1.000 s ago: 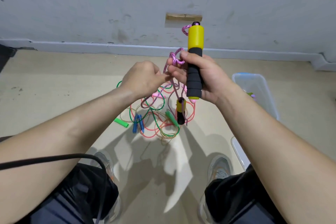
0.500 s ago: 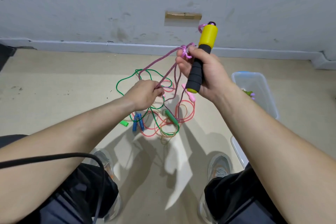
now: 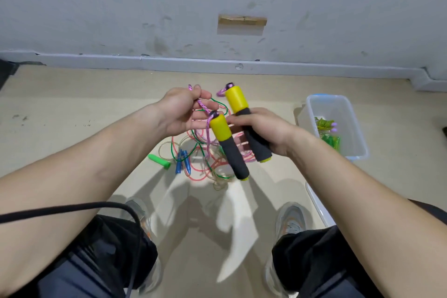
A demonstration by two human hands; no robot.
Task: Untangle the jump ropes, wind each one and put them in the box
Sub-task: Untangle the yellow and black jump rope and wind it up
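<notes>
- Right grip (image 3: 264,129) clasps one yellow-and-black foam handle (image 3: 238,101); left grip (image 3: 183,113) pinches the pink braided rope (image 3: 202,105), its twin handle (image 3: 228,147) dangling mid-frame.
- Below centre, a tangle of green, red and clear ropes (image 3: 205,164) lies on the floor (image 3: 72,116).
- Clear plastic box (image 3: 331,96), centre right, holds one green rope (image 3: 325,126); most work remains.

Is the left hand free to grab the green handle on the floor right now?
Probably not yet: the left hand pinches the pink rope, a yellow-and-black handle hanging from it. The green handle itself lies uncovered on the floor.
</notes>
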